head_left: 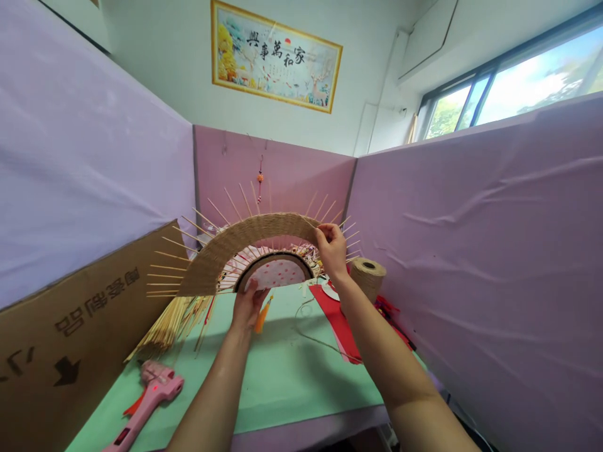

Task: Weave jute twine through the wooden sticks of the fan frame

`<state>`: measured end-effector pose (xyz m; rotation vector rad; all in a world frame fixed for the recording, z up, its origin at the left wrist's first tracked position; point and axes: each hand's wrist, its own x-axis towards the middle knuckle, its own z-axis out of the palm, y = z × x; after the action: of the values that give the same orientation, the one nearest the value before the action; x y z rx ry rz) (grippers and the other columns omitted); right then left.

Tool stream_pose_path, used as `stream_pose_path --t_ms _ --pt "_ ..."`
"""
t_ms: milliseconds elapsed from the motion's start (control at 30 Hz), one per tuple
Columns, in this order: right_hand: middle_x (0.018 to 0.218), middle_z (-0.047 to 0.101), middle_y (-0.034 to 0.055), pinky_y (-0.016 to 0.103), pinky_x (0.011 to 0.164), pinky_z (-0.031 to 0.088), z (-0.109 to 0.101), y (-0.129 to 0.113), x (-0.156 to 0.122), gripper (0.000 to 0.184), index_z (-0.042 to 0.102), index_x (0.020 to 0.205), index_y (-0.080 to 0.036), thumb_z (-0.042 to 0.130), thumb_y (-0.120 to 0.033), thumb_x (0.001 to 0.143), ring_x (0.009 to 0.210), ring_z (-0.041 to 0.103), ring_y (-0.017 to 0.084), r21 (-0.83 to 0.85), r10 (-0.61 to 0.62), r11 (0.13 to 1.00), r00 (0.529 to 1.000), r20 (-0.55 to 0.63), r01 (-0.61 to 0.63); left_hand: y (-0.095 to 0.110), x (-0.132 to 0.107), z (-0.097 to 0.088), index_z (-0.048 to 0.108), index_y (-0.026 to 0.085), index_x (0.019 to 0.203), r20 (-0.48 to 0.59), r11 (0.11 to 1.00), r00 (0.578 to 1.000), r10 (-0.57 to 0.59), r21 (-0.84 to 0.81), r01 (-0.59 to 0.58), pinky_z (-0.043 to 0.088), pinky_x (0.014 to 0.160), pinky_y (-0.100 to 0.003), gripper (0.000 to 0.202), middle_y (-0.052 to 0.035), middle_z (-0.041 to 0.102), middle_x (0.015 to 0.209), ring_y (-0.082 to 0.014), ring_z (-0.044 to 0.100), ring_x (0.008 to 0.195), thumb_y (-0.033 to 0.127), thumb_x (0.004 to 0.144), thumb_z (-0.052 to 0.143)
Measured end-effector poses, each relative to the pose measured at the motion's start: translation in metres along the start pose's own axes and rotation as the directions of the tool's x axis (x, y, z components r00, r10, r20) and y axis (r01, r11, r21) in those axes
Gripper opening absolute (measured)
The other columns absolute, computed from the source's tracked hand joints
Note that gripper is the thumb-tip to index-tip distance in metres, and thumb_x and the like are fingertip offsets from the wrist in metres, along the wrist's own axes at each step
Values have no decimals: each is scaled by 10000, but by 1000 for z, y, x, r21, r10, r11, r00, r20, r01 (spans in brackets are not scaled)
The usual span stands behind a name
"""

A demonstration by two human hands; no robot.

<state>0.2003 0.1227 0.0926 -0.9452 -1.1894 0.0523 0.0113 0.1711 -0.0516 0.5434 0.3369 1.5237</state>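
Note:
A half-round fan (264, 227) of thin sticks with a tan woven band is held up above the table. The stick tips fan out past the band's outer edge. My left hand (248, 304) grips the fan at its base, by the dark-rimmed half disc (277, 271) with red dots on pale paper. My right hand (332, 246) is closed in a pinch at the right part of the woven band. A thin pale strand reaches its fingertips, but I cannot make out what is between them. An orange tassel (264, 316) hangs beside my left hand.
A twine spool (369, 276) and red sheet (339, 326) lie right, with loose cord (306, 336) on the green tabletop (282, 376). On the left are bundled sticks (162, 326), a pink glue gun (155, 392) and a cardboard box (70, 339). Purple-covered partitions (471, 251) enclose the table.

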Motion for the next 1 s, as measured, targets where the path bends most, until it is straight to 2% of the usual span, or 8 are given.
stream_pose_path --t_ms 167,300,433,600,700,800,900,1000 --pt "617 462 -84 253 589 354 -15 -8 -17 267 507 1059 -209 577 -345 840 565 455 124 -31 -16 999 998 61 18 7 4 -6 659 230 935 -30 1000 999 16 6 -16 575 899 -376 281 10 737 909 -161 708 881 155 704 800" --pt "615 458 -84 266 605 372 -9 -31 -23 317 472 1137 -217 568 -332 857 570 466 130 10 -73 997 991 112 72 15 3 -7 655 232 1025 32 996 996 86 -36 -85 554 956 -371 384 -11 728 1009 -177 691 970 185 685 827" --pt "625 486 -70 287 642 402 0 -62 -35 398 443 1245 -225 547 -340 878 584 498 141 -3 -116 993 981 157 118 17 -1 -4 668 191 1018 52 995 996 66 -85 -61 530 1005 -341 290 -48 724 1042 -189 657 1068 230 754 783" --pt "615 473 -64 292 619 401 -16 -85 -65 559 365 1401 -226 527 -374 886 567 480 149 -114 -78 990 995 57 84 14 -3 -5 678 146 1018 140 998 989 -35 -52 43 571 927 -299 312 -83 733 1004 -191 677 995 268 752 785" --pt "580 456 -66 285 575 366 -37 -77 -79 545 419 1386 -199 533 -391 888 529 447 152 -184 -9 983 998 -56 -2 8 0 -9 671 137 955 137 993 983 -121 4 122 602 841 -308 276 -76 737 924 -185 696 878 218 726 801" --pt "580 492 -44 285 564 349 -51 -54 -85 422 569 1209 -170 544 -433 880 536 459 157 -266 85 958 993 -80 -104 0 2 -14 647 138 894 49 972 974 -220 92 215 614 799 -329 190 -59 730 863 -171 699 797 164 752 770" --pt "608 557 -18 286 578 347 -53 -26 -88 334 612 1069 -174 545 -437 873 557 488 168 -326 139 932 987 -83 -159 -11 3 -18 628 132 871 -64 941 957 -282 179 289 620 746 -316 109 -63 718 832 -157 696 744 165 811 713" --pt "612 586 -8 285 588 341 -46 -2 -92 297 607 1034 -176 526 -414 876 565 504 178 -360 169 914 982 -83 -188 -22 3 -23 609 125 852 -145 914 945 -295 247 323 620 688 -296 90 -63 699 787 -139 680 676 177 842 681"
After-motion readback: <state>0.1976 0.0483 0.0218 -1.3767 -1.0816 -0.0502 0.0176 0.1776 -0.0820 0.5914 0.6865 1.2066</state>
